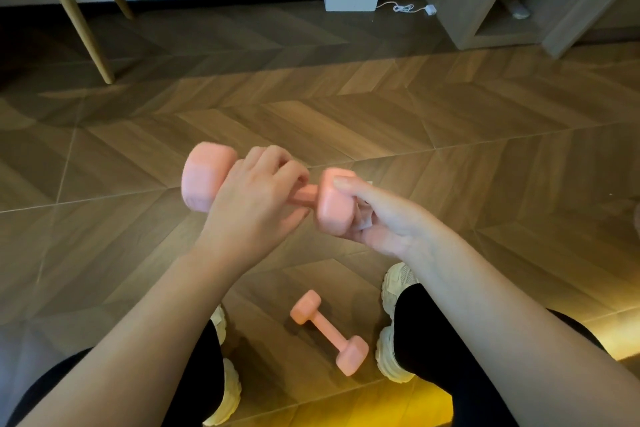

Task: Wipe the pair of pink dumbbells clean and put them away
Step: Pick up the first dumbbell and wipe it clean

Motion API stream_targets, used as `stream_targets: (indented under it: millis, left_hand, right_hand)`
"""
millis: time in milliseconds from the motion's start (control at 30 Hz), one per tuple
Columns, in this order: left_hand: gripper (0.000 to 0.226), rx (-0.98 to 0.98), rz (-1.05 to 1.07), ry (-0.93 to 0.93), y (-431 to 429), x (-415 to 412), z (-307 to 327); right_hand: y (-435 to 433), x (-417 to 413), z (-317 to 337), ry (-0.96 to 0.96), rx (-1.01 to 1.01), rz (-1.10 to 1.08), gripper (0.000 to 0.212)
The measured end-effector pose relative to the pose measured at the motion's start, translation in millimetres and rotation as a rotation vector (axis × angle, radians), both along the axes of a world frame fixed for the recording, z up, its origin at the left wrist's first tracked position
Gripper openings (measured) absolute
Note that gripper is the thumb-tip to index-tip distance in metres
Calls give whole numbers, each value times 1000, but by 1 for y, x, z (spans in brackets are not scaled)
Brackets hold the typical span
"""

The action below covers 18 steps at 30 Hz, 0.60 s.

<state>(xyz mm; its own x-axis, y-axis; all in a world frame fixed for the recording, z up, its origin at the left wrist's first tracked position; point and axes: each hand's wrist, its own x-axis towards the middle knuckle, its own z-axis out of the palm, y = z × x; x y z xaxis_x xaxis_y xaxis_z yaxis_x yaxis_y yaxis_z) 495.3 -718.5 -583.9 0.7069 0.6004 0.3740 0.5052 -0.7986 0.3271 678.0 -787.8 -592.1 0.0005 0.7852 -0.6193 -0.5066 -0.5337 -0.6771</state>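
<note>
Mid-wipe: gripping raised dumbbell [204, 180] by its handle with left hand [256, 198], cupping white wipe [365, 218] round one head with right hand [384, 218]. Down on the floor [450, 135] between shoes [394, 357], other dumbbell [329, 331]. Storing both yet to come.

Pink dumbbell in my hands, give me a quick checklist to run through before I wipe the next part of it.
1. Left hand grips the held dumbbell by its handle: ok.
2. Wipe sits between the right hand and the dumbbell's right head: ok, though only a small white edge shows.
3. Right head wiped clean: cannot tell.
4. Left head free to wipe next: ok, nothing covers it.
5. Second dumbbell lies on the floor between the shoes, out of the way: ok.
6. Place to put the pair away: cannot tell.
</note>
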Motion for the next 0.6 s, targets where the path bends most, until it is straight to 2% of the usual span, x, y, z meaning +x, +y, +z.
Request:
stream_targets:
  millis: [67, 100, 200, 300, 433, 500, 600]
  left_hand:
    - [8, -104, 22, -357, -16, 1, 2]
    - [15, -232, 89, -495, -23, 3, 3]
    - [43, -737, 416, -714, -21, 13, 6]
    - [45, -1095, 557, -941, -7, 19, 7]
    - [26, -1391, 509, -1249, 2, 27, 8]
    - [17, -1506, 497, -1470, 7, 30, 13]
    - [33, -1594, 566, -1741, 13, 26, 18]
  right_hand:
    - [0, 5, 5, 33, 44, -55, 39]
    - [1, 7, 8, 26, 67, -70, 39]
    - [1, 9, 15, 5, 152, -62, 39]
    - [2, 1, 18, 39, 156, -88, 38]
    - [1, -14, 17, 68, 109, -101, 40]
    - [-1, -22, 16, 51, 107, -57, 44]
    - [-1, -33, 15, -74, 143, 48, 55]
